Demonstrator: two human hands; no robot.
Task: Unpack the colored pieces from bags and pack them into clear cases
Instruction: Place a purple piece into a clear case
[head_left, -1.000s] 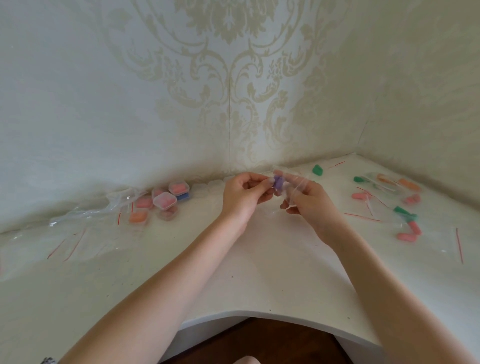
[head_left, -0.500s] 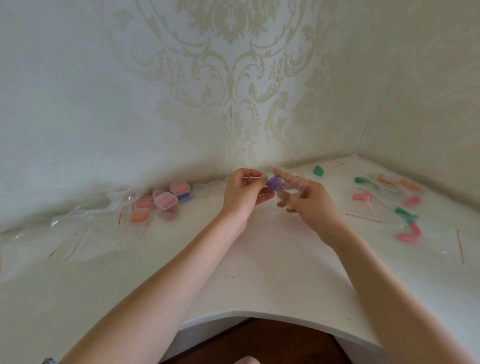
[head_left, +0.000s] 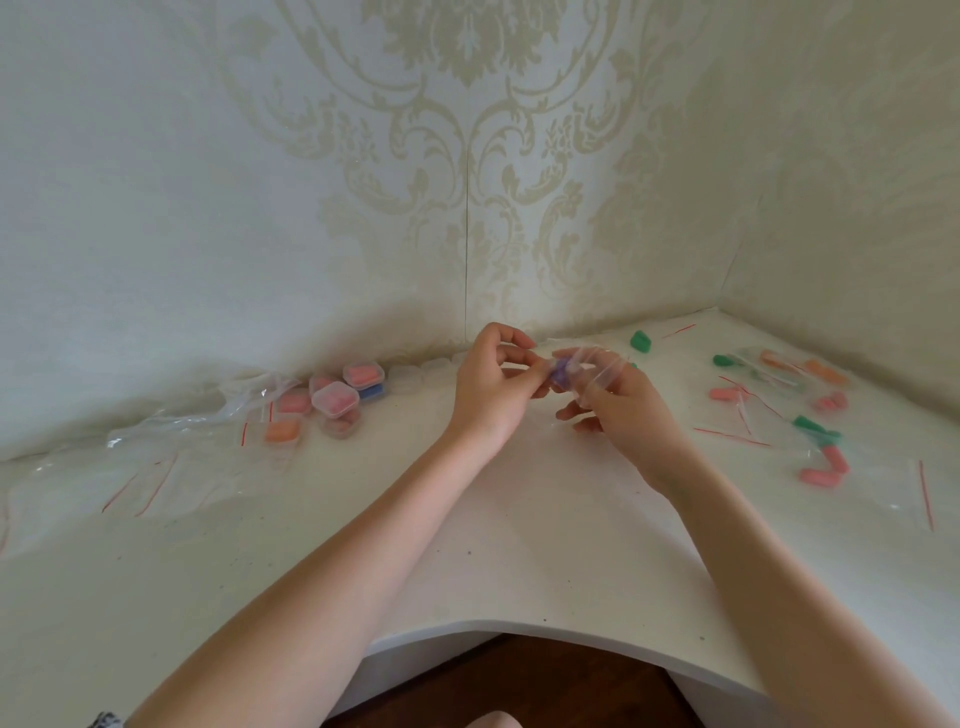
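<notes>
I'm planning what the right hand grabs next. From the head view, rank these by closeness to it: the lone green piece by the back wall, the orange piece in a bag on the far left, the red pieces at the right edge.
From the right hand:
1. Green piece, just behind it by the wall.
2. Red pieces, out to its right.
3. Orange piece, far left, beyond the left hand.

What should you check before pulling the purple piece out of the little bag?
1. Right hand holds the small clear bag: ok.
2. Left hand fingers pinch at the purple piece: ok.
3. Bag mouth fully open: cannot tell, the plastic is too clear and blurred.
4. Purple piece free of the bag: not ok, plastic covers it.
5. Empty clear cases wait by the wall: ok.
6. Bare tabletop below the hands if the piece drops: ok.
</notes>
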